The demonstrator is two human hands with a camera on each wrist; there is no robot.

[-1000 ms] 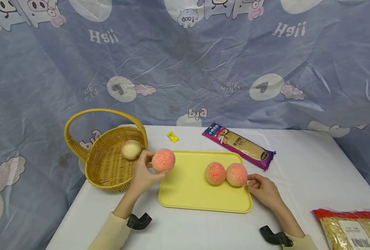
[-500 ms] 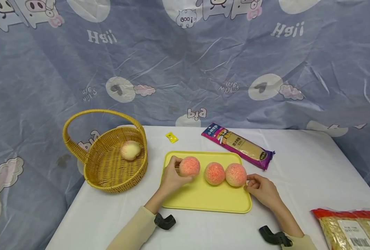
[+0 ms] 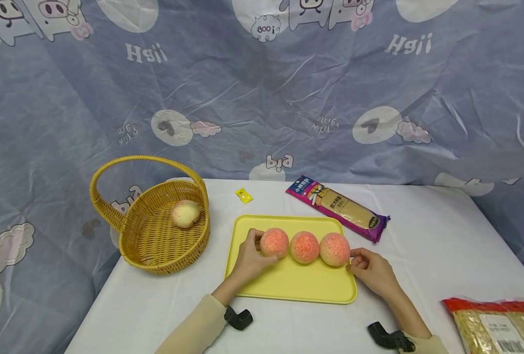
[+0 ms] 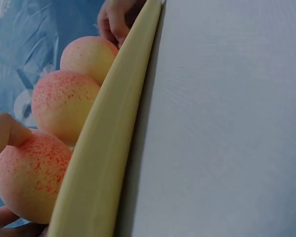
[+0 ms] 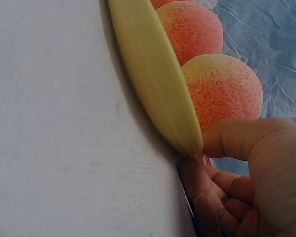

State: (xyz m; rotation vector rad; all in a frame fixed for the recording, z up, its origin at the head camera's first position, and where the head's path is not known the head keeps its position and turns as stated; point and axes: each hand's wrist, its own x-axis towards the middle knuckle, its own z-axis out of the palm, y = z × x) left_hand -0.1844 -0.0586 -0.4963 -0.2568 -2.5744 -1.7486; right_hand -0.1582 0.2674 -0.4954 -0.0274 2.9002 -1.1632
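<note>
My left hand (image 3: 249, 258) holds a pink-speckled peach (image 3: 274, 242) between thumb and fingers, at the left of a row of three on a yellow tray (image 3: 288, 290). The middle peach (image 3: 304, 247) sits right beside the held one, and the right peach (image 3: 334, 249) touches the middle one. At the tray's right side, my right hand (image 3: 375, 270) pinches the rim; in the right wrist view the thumb (image 5: 227, 138) lies over the rim with curled fingers under it. The left wrist view shows the left thumb on the held peach (image 4: 34, 177).
A yellow wicker basket (image 3: 131, 241) with one paler peach (image 3: 185, 214) inside stands left of the tray. Behind lie a small yellow packet (image 3: 244, 195) and a purple noodle pack (image 3: 341, 206). A red-topped bag (image 3: 492, 319) lies at front right.
My left hand has carried its peach from beside the basket rightward and down onto the tray, up to the middle peach. The right hand has stayed at the tray's rim.
</note>
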